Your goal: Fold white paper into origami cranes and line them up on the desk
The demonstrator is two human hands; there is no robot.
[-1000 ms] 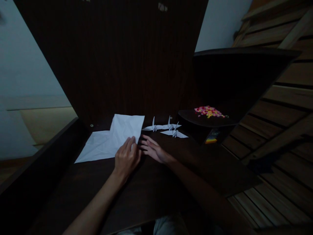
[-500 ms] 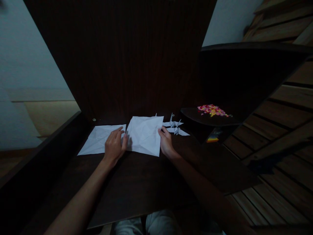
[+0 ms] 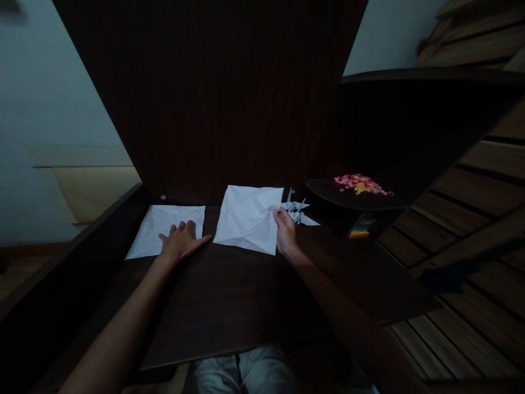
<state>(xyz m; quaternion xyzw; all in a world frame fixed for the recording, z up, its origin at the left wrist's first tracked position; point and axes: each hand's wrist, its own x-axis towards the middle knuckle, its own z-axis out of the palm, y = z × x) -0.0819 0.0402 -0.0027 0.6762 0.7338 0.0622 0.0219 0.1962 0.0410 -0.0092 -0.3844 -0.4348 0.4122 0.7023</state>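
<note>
My right hand (image 3: 287, 232) pinches the right edge of a creased white square sheet of paper (image 3: 248, 216), thumb on top. Fingers spread, my left hand (image 3: 180, 241) rests over the lower right part of a second creased white sheet (image 3: 153, 224), which lies on the dark desk. Just beyond my right hand stand several folded white paper cranes (image 3: 299, 212), partly hidden behind the held sheet.
A dark wooden desk (image 3: 229, 306) lies before me, with a tall dark back panel (image 3: 213, 98). To the right, a small curved shelf (image 3: 324, 191) bears a heap of pink, red and yellow small pieces (image 3: 361, 184). A raised side edge (image 3: 74, 251) bounds the left.
My left hand has left the edge of the held sheet and moved left onto the other sheet, fingers spreading. My right hand has shifted its sheet slightly right and away from me.
</note>
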